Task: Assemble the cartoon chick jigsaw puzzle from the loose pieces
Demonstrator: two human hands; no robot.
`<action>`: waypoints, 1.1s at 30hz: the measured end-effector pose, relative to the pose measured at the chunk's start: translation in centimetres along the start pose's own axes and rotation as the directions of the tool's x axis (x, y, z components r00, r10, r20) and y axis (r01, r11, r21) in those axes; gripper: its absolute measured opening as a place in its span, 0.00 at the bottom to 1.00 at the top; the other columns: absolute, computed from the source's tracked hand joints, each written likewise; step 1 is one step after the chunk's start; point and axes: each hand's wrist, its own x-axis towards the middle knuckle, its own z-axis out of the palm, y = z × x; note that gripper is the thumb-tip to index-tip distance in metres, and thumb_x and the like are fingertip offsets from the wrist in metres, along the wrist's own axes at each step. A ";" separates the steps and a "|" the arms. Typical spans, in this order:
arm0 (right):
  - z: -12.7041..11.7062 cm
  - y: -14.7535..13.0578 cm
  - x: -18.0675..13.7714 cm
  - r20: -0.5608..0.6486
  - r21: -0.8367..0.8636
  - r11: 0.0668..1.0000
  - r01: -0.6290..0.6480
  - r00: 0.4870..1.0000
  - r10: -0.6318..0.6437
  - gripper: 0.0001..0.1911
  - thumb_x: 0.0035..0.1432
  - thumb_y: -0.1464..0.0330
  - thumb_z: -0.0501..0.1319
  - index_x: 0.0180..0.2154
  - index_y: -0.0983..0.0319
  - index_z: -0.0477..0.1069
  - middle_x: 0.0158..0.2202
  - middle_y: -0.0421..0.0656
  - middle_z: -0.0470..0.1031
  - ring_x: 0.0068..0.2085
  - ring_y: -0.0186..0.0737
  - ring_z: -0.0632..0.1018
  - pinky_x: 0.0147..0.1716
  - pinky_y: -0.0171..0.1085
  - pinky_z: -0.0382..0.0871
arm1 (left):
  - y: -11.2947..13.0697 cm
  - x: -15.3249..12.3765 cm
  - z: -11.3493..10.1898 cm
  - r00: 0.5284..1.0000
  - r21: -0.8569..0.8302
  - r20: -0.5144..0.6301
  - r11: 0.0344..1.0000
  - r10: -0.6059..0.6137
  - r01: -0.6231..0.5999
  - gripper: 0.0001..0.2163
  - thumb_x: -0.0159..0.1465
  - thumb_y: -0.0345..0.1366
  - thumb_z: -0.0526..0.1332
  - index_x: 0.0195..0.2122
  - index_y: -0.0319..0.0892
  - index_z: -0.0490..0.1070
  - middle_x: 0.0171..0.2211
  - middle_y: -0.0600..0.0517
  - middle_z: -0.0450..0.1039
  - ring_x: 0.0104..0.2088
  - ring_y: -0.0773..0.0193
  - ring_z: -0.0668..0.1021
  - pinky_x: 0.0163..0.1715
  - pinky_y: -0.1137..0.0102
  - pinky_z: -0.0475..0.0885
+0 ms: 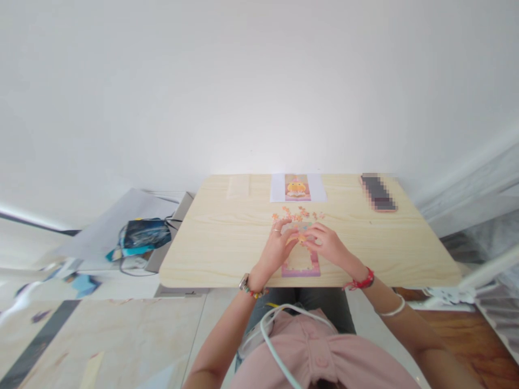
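My left hand (279,244) and my right hand (327,246) meet above a partly filled jigsaw puzzle frame (300,273) with a pink and purple border. Between their fingertips is a small orange puzzle piece (302,237), pinched from both sides; whether it is one piece or several joined ones is too small to tell. Just beyond my fingers lie several loose puzzle pieces (301,213), mostly orange and pink. Behind them, a printed reference sheet (297,188) shows an orange figure. My hands cover part of the frame's upper area.
The light wooden table (227,243) stands against a white wall. A phone (379,193) lies at the back right, and a clear plastic sheet (238,186) at the back left. A dark bag with cords (146,233) sits left of the table. A white cable (265,329) crosses my lap.
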 end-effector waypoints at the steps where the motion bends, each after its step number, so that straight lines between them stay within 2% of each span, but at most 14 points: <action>1: 0.1 -0.2 -0.1 -0.037 -0.044 0.999 0.008 0.999 -0.009 0.07 0.55 0.65 0.57 0.34 0.61 0.71 0.34 0.44 0.70 0.36 0.38 0.72 0.36 0.38 0.67 | 0.1 -0.1 0.1 0.998 -0.040 -0.029 0.998 -0.056 0.054 0.06 0.59 0.32 0.57 0.38 0.43 0.69 0.48 0.46 0.59 0.51 0.57 0.65 0.49 0.57 0.65; 3: 0.3 -0.7 -0.3 -0.120 -0.140 0.990 0.012 0.992 -0.029 0.07 0.55 0.65 0.57 0.33 0.61 0.70 0.33 0.45 0.71 0.36 0.39 0.71 0.37 0.39 0.66 | 0.5 -0.2 0.4 0.982 -0.148 -0.042 0.973 -0.185 0.177 0.05 0.58 0.34 0.58 0.35 0.42 0.70 0.46 0.46 0.62 0.49 0.58 0.67 0.45 0.60 0.68; 6: 0.5 -1.6 -0.4 -0.200 -0.255 0.967 0.024 0.977 -0.077 0.07 0.55 0.66 0.57 0.32 0.62 0.70 0.33 0.46 0.71 0.36 0.40 0.71 0.37 0.40 0.65 | 1.0 -0.1 0.6 0.943 -0.308 0.030 0.894 -0.332 0.325 0.04 0.56 0.35 0.60 0.31 0.41 0.71 0.45 0.46 0.64 0.45 0.59 0.70 0.34 0.68 0.72; 10: 0.3 -2.2 -0.5 -0.206 -0.298 0.953 0.053 0.971 -0.119 0.07 0.55 0.66 0.58 0.32 0.62 0.70 0.33 0.46 0.71 0.36 0.40 0.71 0.37 0.40 0.64 | 1.1 0.3 0.5 0.913 -0.388 0.088 0.831 -0.398 0.400 0.04 0.57 0.33 0.58 0.29 0.39 0.69 0.44 0.46 0.65 0.43 0.61 0.72 0.30 0.72 0.71; 14: -0.4 -1.6 -0.3 -0.155 -0.250 0.966 0.067 0.982 -0.108 0.08 0.58 0.66 0.55 0.37 0.61 0.70 0.35 0.45 0.71 0.38 0.39 0.71 0.38 0.40 0.65 | 0.7 0.4 0.0 0.932 -0.272 0.119 0.891 -0.342 0.362 0.04 0.58 0.31 0.56 0.29 0.39 0.69 0.44 0.45 0.64 0.45 0.60 0.70 0.35 0.68 0.71; 17: -1.0 -1.1 0.0 -0.010 -0.233 0.959 0.160 0.986 -0.167 0.11 0.60 0.68 0.52 0.42 0.60 0.69 0.37 0.46 0.70 0.39 0.39 0.70 0.38 0.38 0.66 | 0.4 0.4 -0.4 0.958 -0.134 0.137 0.954 -0.251 0.269 0.04 0.58 0.29 0.56 0.28 0.39 0.69 0.42 0.46 0.64 0.46 0.59 0.68 0.44 0.62 0.68; 19: -1.2 -1.0 0.1 0.068 -0.233 0.947 0.221 0.975 -0.211 0.10 0.60 0.68 0.52 0.40 0.60 0.70 0.36 0.45 0.70 0.38 0.38 0.70 0.37 0.38 0.66 | 0.2 0.5 -0.6 0.968 -0.065 0.158 0.976 -0.196 0.208 0.03 0.57 0.28 0.57 0.28 0.39 0.69 0.41 0.46 0.64 0.46 0.59 0.68 0.47 0.59 0.66; 21: -1.2 -0.9 0.2 0.096 -0.254 0.934 0.252 0.967 -0.235 0.10 0.60 0.69 0.52 0.37 0.61 0.71 0.35 0.45 0.70 0.36 0.38 0.70 0.36 0.38 0.65 | 0.0 0.7 -0.5 0.969 -0.037 0.189 0.985 -0.157 0.166 0.03 0.57 0.28 0.57 0.28 0.39 0.69 0.39 0.47 0.64 0.45 0.59 0.69 0.47 0.59 0.65; 26: -0.4 -0.5 -0.2 0.165 -0.339 0.890 0.306 0.950 -0.264 0.10 0.59 0.69 0.52 0.39 0.63 0.70 0.35 0.46 0.71 0.37 0.39 0.70 0.37 0.40 0.63 | -0.3 1.1 0.2 0.969 -0.026 0.203 0.989 -0.139 0.148 0.04 0.58 0.28 0.56 0.29 0.39 0.69 0.36 0.48 0.65 0.41 0.62 0.70 0.45 0.63 0.68; 31: 0.9 0.0 -0.8 0.087 -0.334 0.925 0.179 0.983 -0.159 0.09 0.58 0.66 0.54 0.35 0.64 0.69 0.35 0.47 0.70 0.37 0.41 0.70 0.38 0.41 0.63 | -0.5 0.0 0.9 0.987 0.099 0.067 0.986 -0.143 0.136 0.07 0.57 0.30 0.58 0.38 0.41 0.69 0.42 0.46 0.62 0.46 0.58 0.68 0.46 0.58 0.67; 33: 1.6 0.1 -1.1 0.051 -0.324 0.939 0.114 0.993 -0.103 0.08 0.57 0.65 0.55 0.33 0.64 0.69 0.34 0.47 0.70 0.37 0.41 0.70 0.37 0.40 0.62 | -0.5 -0.6 1.2 0.991 0.160 0.053 0.981 -0.120 0.110 0.09 0.56 0.33 0.60 0.39 0.41 0.69 0.44 0.44 0.61 0.48 0.55 0.66 0.45 0.57 0.67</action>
